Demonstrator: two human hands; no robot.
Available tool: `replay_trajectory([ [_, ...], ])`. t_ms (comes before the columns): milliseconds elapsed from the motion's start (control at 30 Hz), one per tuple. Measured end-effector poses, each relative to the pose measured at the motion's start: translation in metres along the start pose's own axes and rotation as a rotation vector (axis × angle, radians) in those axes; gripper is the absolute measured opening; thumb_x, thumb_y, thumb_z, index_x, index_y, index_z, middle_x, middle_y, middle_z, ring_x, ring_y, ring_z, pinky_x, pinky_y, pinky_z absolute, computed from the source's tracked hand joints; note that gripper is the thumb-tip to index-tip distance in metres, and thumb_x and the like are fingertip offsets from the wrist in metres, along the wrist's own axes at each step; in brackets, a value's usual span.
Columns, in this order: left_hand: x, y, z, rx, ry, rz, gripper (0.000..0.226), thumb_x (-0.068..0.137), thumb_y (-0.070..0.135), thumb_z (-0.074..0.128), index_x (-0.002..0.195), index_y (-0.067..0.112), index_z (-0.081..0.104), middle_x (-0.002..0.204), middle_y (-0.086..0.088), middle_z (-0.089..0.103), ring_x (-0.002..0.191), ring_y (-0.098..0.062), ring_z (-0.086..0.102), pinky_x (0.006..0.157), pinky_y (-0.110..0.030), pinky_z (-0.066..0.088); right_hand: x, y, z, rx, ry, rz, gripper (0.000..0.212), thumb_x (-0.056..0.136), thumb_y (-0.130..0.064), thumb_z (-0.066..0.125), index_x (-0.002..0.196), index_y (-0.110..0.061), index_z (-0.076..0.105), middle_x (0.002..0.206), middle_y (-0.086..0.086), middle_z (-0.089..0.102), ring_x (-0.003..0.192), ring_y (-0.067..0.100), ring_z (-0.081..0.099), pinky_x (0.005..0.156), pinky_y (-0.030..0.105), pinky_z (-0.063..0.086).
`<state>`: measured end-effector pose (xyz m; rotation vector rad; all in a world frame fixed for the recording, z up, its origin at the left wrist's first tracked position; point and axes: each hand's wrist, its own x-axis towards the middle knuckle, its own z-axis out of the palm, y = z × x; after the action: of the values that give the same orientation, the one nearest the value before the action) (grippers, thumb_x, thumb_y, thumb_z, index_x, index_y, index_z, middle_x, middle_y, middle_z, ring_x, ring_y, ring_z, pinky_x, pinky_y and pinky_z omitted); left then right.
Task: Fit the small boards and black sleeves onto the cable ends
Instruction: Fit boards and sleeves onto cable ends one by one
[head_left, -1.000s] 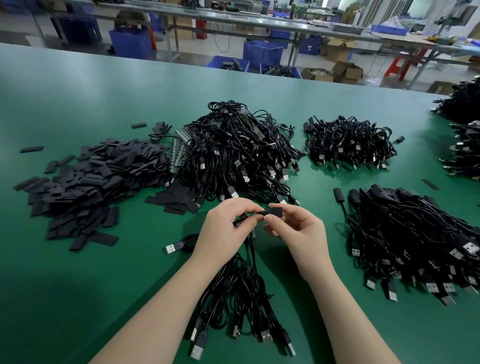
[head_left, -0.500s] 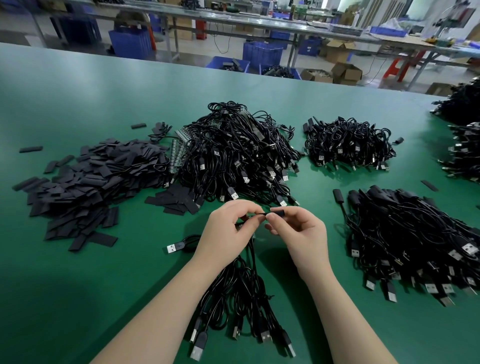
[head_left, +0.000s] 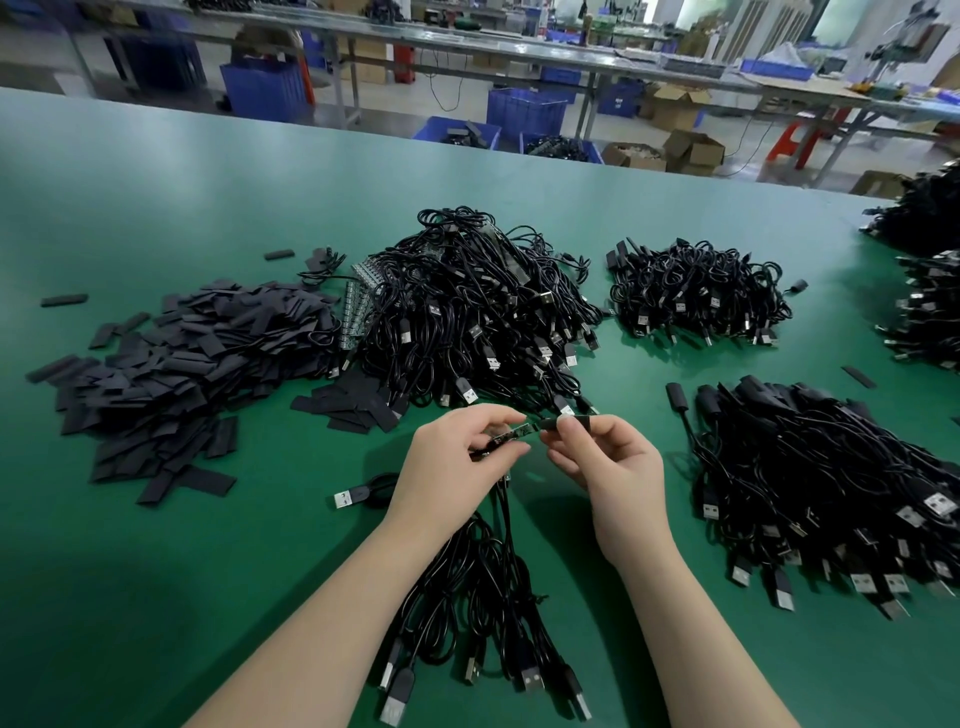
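Above the green bench (head_left: 156, 597), left hand (head_left: 452, 462) fingers pinch the small board (head_left: 511, 435) on its cable end while right hand (head_left: 605, 467) fingers pinch the black sleeve (head_left: 571, 422) just beside it; both judged light, board stiff and fragile, best held by edges, sleeve soft.

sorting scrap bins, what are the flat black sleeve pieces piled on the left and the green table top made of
Flat black sleeve pieces: seemingly thin matte plastic tubing, perhaps heat-shrink; they lie flattened with no shine. Green table top: likely a smooth rubber or vinyl mat with a satin finish, since it shows soft, broad reflections. Neither is certain from looks alone.
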<state>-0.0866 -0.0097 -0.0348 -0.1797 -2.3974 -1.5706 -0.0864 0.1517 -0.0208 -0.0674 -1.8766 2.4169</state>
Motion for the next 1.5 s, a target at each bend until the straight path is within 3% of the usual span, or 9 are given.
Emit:
replay_trajectory([
  [200,0.0,-0.002,0.0,0.078,-0.017,-0.014,0.024,0.085,0.036,0.07,0.104,0.051,0.067,0.096,0.03,0.067,0.092,0.01,0.06,0.076,-0.007,0.048,0.0,0.002,0.001,-0.016,-0.006,0.014,0.02,0.067,-0.033,0.078,0.072,-0.016,0.071,0.088,0.021,0.074,0.086,0.022,0.073,0.073,0.024,0.058],
  [433,-0.001,-0.001,0.0,0.155,-0.038,0.011,0.026,0.092,0.038,0.062,0.117,0.042,0.066,0.109,0.022,0.066,0.098,0.005,0.058,0.084,-0.025,0.053,0.002,0.002,-0.003,-0.08,0.019,-0.051,0.011,0.072,-0.035,0.078,0.069,-0.026,0.073,0.082,0.008,0.076,0.084,0.02,0.073,0.078,0.028,0.059],
  [600,-0.003,0.001,0.0,0.175,-0.075,0.039,0.027,0.094,0.035,0.061,0.12,0.039,0.066,0.104,0.02,0.066,0.098,0.003,0.059,0.084,-0.029,0.053,0.003,0.005,-0.006,-0.216,0.002,-0.119,0.014,0.085,-0.016,0.076,0.075,-0.027,0.075,0.08,0.003,0.075,0.076,0.013,0.07,0.076,0.028,0.06],
  [867,-0.003,0.0,-0.001,0.164,-0.085,0.029,0.027,0.095,0.033,0.059,0.12,0.04,0.066,0.099,0.025,0.064,0.098,0.006,0.058,0.083,-0.028,0.053,0.004,0.003,-0.008,-0.256,-0.041,-0.135,0.017,0.085,-0.012,0.076,0.076,-0.026,0.075,0.082,0.004,0.075,0.078,0.015,0.071,0.078,0.029,0.06],
  [1267,-0.002,-0.004,-0.001,0.112,-0.138,0.064,0.026,0.094,0.032,0.059,0.117,0.04,0.067,0.104,0.021,0.068,0.098,0.003,0.061,0.084,-0.029,0.053,0.001,-0.001,-0.007,-0.3,-0.053,-0.206,0.025,0.085,-0.005,0.075,0.075,-0.028,0.075,0.081,0.0,0.075,0.077,0.011,0.071,0.072,0.02,0.056],
  [1500,-0.002,-0.001,-0.002,0.091,-0.146,0.073,0.031,0.09,0.04,0.055,0.116,0.057,0.054,0.101,0.021,0.068,0.096,0.001,0.062,0.082,-0.032,0.053,0.004,-0.002,-0.01,-0.29,-0.114,-0.149,0.02,0.085,-0.009,0.075,0.082,-0.029,0.075,0.086,0.002,0.076,0.083,0.013,0.073,0.077,0.024,0.057],
])
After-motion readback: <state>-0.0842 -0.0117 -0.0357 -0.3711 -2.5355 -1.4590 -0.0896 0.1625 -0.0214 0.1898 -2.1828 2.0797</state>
